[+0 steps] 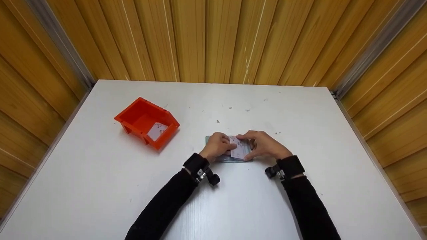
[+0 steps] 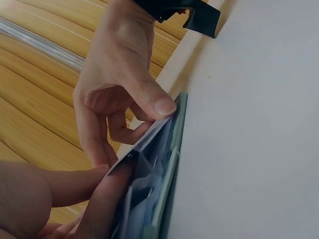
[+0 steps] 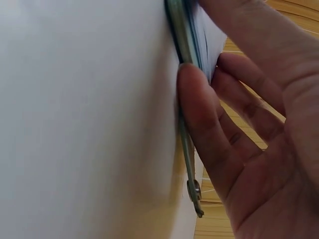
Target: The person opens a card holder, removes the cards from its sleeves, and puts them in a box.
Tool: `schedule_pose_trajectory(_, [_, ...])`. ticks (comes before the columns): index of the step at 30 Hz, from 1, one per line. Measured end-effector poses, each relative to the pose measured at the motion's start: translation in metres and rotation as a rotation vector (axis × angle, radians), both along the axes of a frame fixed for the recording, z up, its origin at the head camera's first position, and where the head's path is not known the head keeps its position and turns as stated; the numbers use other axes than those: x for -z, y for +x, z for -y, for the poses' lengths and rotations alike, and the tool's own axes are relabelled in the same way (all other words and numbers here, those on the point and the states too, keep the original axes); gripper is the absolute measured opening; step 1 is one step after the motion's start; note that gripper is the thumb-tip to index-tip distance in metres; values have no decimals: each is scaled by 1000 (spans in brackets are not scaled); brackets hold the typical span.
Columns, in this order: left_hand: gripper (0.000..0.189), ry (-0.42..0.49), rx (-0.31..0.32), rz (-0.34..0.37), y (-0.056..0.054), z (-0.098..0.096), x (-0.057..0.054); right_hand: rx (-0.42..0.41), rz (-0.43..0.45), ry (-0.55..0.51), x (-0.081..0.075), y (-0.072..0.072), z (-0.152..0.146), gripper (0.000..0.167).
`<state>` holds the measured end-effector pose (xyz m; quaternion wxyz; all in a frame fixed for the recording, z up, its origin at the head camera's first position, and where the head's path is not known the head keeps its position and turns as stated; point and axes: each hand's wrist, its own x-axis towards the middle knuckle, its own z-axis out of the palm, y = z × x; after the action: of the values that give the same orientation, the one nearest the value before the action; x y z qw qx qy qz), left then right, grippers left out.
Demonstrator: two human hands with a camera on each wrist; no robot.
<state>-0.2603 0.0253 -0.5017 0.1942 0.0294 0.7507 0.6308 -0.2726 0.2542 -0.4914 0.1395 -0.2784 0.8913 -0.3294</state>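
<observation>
A white card (image 1: pixel 238 152) with a pink pattern lies over a pale green card holder (image 1: pixel 228 159) on the table, in front of me in the head view. My left hand (image 1: pixel 216 146) pinches the card's left side, thumb on top. In the left wrist view, a left finger (image 2: pixel 102 204) reaches beneath the card, beside the holder's clear sleeves (image 2: pixel 144 181). With thumb and fingers, my right hand (image 1: pixel 266 145) holds the card's right side at its near and far corners. The right thumb (image 3: pixel 197 94) also lies against the holder's edge, near a metal snap (image 3: pixel 194 189).
An orange bin (image 1: pixel 141 123) stands to the left on the white table (image 1: pixel 283 206), with a similar patterned card (image 1: pixel 156 131) inside it. Yellow wood-patterned walls (image 1: pixel 213 40) enclose the table's back and sides. Each wrist wears a black strap with a small camera.
</observation>
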Motion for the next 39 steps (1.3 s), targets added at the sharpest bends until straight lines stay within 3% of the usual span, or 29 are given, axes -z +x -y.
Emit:
schedule_pose_trajectory(4, [28, -5, 22, 3, -3, 10, -4, 11, 0, 21, -3, 1, 0, 82])
schedule_pose_trajectory(10, [24, -59, -12, 70, -3, 33, -11, 15, 13, 44, -2, 1, 0, 84])
schedule_pose_trajectory(13, [25, -64, 2, 94, -3, 41, -15, 29, 13, 57, -2, 1, 0, 84])
schedule_pose_trajectory(20, [18, -57, 68, 90, -3, 49, -17, 37, 19, 57, -3, 1, 3, 84])
schedule_pose_trajectory(25, [19, -57, 82, 84, -4, 49, -16, 33, 25, 45, 0, 0, 3, 83])
schedule_pose_trajectory(29, [23, -48, 60, 47, -4, 50, -19, 24, 27, 38, 2, -2, 3, 83])
schedule_pose_trajectory(35, [23, 30, -21, -82, -6, 52, -33, 12, 14, 36, 2, -2, 3, 83])
schedule_pose_trajectory(39, [22, 45, -6, -101, -8, 51, -37, 13, -1, 43, 1, -1, 3, 82])
